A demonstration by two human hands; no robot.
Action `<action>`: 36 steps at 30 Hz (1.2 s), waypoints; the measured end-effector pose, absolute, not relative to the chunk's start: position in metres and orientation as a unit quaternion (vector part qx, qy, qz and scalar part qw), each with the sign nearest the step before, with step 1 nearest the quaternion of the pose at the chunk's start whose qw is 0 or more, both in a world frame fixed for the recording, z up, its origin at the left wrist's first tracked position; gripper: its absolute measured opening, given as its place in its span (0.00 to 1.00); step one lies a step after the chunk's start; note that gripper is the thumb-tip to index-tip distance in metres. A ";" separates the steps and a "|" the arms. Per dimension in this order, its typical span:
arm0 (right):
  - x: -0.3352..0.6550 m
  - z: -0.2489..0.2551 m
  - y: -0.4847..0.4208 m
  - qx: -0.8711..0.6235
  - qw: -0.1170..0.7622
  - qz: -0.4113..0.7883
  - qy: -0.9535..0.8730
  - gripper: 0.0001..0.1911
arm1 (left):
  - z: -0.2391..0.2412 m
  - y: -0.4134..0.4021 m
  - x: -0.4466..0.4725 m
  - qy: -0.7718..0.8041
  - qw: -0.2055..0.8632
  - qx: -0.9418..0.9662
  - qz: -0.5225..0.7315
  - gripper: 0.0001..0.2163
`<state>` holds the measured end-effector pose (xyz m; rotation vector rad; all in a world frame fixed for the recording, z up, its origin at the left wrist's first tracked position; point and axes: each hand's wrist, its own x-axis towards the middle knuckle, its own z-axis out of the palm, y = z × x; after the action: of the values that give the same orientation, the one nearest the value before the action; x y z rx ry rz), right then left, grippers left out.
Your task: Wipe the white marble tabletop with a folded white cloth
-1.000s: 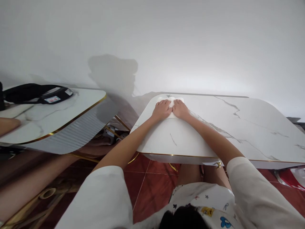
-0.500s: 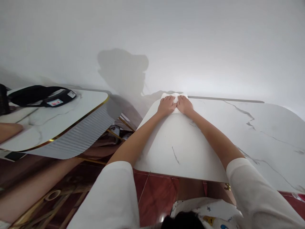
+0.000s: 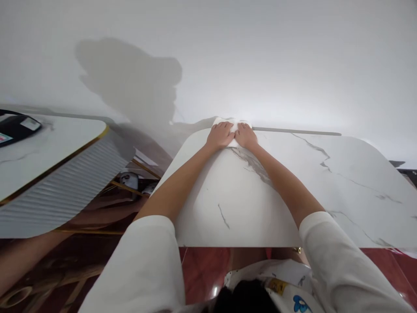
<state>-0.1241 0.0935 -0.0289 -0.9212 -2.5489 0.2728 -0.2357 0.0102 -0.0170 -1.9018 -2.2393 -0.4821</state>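
Note:
A folded white cloth [image 3: 235, 125] lies on the far edge of a white marble-patterned table [image 3: 208, 204], close against the wall. My left hand [image 3: 221, 135] presses down on its left part, the fingers bent over the cloth. Beside it my right hand [image 3: 246, 136] bears on the right part in the same way. The two thumbs meet or nearly meet in the middle. Both arms are stretched far forward over the tabletop. My palms hide much of the cloth.
A white wall [image 3: 276, 65] rises right behind the table. To the left stands a second marble-patterned table [image 3: 65, 134] with a gold rim and ribbed side, bearing a black item [image 3: 21, 128]. Another person's leg [image 3: 35, 256] shows below it. The floor [image 3: 205, 274] is red tile.
The view has turned right, so the left table has slid partly out of frame. My hands and the cloth have shifted a little rightward along the table's far edge.

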 end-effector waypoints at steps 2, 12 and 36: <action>-0.115 -0.030 0.089 -0.334 0.216 0.102 -0.912 0.24 | -0.016 0.007 -0.227 -0.744 0.077 -0.643 -0.161 0.21; -0.071 -0.030 0.018 -0.347 0.221 0.102 -0.906 0.23 | -0.019 -0.055 -0.196 -0.712 0.070 -0.681 -0.158 0.22; -0.041 -0.016 -0.170 -0.286 0.182 0.129 -0.932 0.26 | -0.015 -0.257 -0.165 -0.766 0.079 -0.628 -0.109 0.26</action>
<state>-0.0409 -0.1705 -0.0161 -0.8073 -2.6304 0.3628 -0.1654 -0.2567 -0.0152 -1.8791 -2.2937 -0.3263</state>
